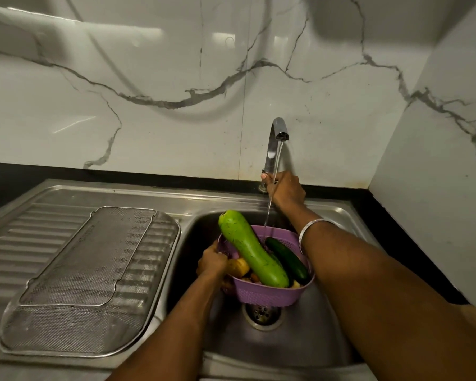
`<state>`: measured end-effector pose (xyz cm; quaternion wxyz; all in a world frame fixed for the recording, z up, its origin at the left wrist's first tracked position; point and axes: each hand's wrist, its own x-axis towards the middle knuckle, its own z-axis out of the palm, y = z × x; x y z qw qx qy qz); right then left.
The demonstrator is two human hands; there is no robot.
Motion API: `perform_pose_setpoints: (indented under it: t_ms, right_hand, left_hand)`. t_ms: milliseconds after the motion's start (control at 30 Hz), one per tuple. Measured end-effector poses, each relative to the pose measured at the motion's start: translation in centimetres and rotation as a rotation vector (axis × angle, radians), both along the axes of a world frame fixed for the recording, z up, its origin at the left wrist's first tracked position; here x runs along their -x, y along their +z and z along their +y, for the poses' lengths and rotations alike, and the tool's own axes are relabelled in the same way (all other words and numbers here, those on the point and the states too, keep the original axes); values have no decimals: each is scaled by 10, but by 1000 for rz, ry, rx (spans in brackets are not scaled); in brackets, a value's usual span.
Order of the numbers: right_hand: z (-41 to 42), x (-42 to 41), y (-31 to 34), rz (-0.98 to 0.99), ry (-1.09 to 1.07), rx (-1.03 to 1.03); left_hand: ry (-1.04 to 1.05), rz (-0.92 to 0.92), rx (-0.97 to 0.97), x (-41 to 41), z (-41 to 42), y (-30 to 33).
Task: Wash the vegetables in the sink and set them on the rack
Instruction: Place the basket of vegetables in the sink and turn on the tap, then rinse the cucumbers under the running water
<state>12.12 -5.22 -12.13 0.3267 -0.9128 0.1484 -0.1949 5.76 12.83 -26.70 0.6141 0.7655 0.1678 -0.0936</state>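
Purple plastic is what the left hand point(212, 261) grips: its fingers curl over the rim of the perforated basket point(270, 294) at the basket's nine o'clock side, holding it up inside the sink point(308, 334), just above the drain point(262, 314). The right hand point(285, 189) reaches to twelve o'clock and closes around the base of the tap point(276, 144), seemingly on its lever, though the hand hides that part. Water runs from the spout in a thin stream point(270, 207) and lands at the far rim of the basket. Inside lie the vegetables: a long pale green gourd point(252, 248) whose end sticks out over the rim toward eleven o'clock, a dark cucumber point(287, 259) just beside it at three o'clock, and a yellowish piece point(238, 266) by the left fingers, perhaps a potato; smaller things beneath are too hidden to name. At nine o'clock from the sink, the metal mesh rack point(90, 281) rests on the ribbed draining board point(19, 243), with nothing on it yet. Judging from this, rinsing is only beginning; to do it well the basket should sit squarely under the stream and be tilted and turned so water reaches every piece, with a firm hold, since the overhanging gourd could tip it
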Motion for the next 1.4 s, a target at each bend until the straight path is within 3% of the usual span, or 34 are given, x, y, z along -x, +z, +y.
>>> perform_pose_setpoints:
  t_ms: [267, 400, 600, 733, 833, 967, 1100, 1167, 1267, 1400]
  right_hand:
    - [-19, 12, -3, 170, 269, -342]
    - [-12, 52, -29, 113, 119, -289]
    - [32, 99, -57, 297, 103, -257]
    - [64, 106, -50, 224, 108, -183]
    - [95, 104, -36, 160, 189, -258]
    - [155, 105, -44, 100, 355, -472]
    - [183, 126, -66, 300, 436, -362]
    - [181, 130, -68, 416, 492, -353]
    - [175, 135, -65, 536, 571, -446]
    - [173, 135, -69, 545, 610, -506]
  left_hand:
    - [-1, -40, -15, -3, 2, 0]
    - [-71, -52, -111, -2, 3, 2]
    - [-125, -99, -345, 13, 0, 23]
    - [-37, -284, -260, 31, 4, 62]
    - [39, -508, -188, 40, 32, 109]
    - [57, -688, -388, 44, 106, 179]
    - [54, -483, -606, 47, 200, 208]
    - [3, -276, -711, 52, 237, 204]
    - [-103, 107, -691, 68, 256, 182]
    - [-52, 80, -582, 67, 254, 162]
